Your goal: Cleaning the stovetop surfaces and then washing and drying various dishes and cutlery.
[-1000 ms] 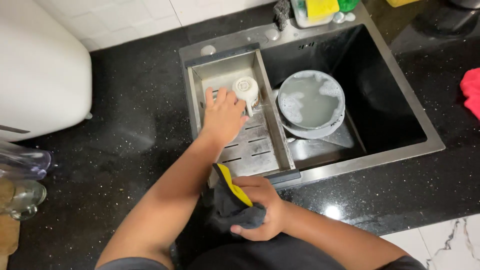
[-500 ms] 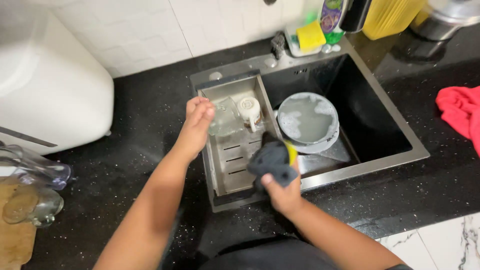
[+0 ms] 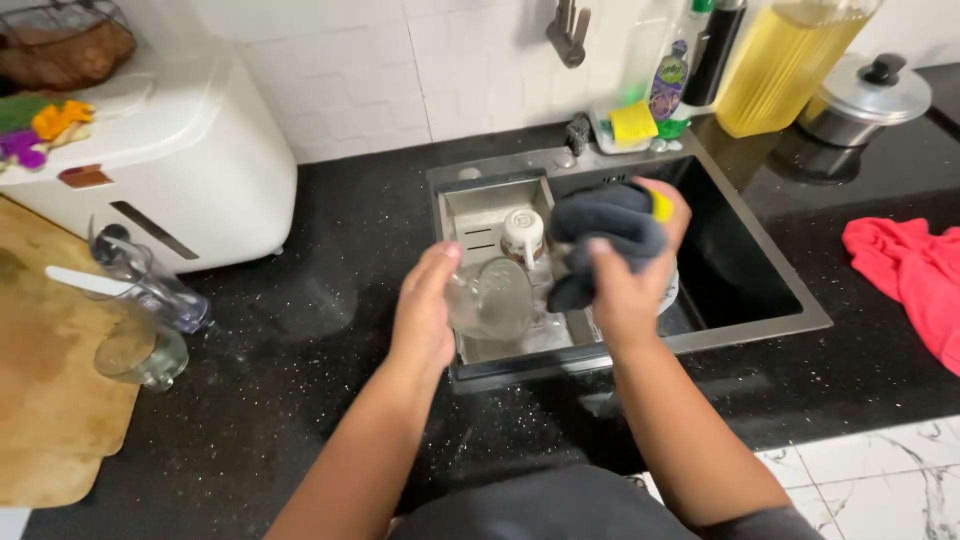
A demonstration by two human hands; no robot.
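Note:
My left hand (image 3: 425, 310) grips a clear glass mug (image 3: 495, 298) and holds it above the near edge of the steel sink (image 3: 760, 300). My right hand (image 3: 625, 280) is closed on a dark grey cloth with a yellow edge (image 3: 605, 235), raised just right of the glass. A white cup (image 3: 522, 232) sits upside down on the drainer tray (image 3: 480, 220) inside the sink's left part, behind the glass. Part of a plate in the sink is hidden by my right hand.
A white appliance (image 3: 150, 160) stands at the left, with glassware (image 3: 145, 300) and a wooden board (image 3: 50, 370) beside it. A red cloth (image 3: 905, 275) lies on the black counter at the right. Bottles, a yellow sponge (image 3: 633, 122) and a lidded pot (image 3: 865, 95) stand behind the sink.
My left hand has lifted the glass mug off the drainer toward me. My right hand has raised the cloth from my lap to beside the glass. The view has tilted up.

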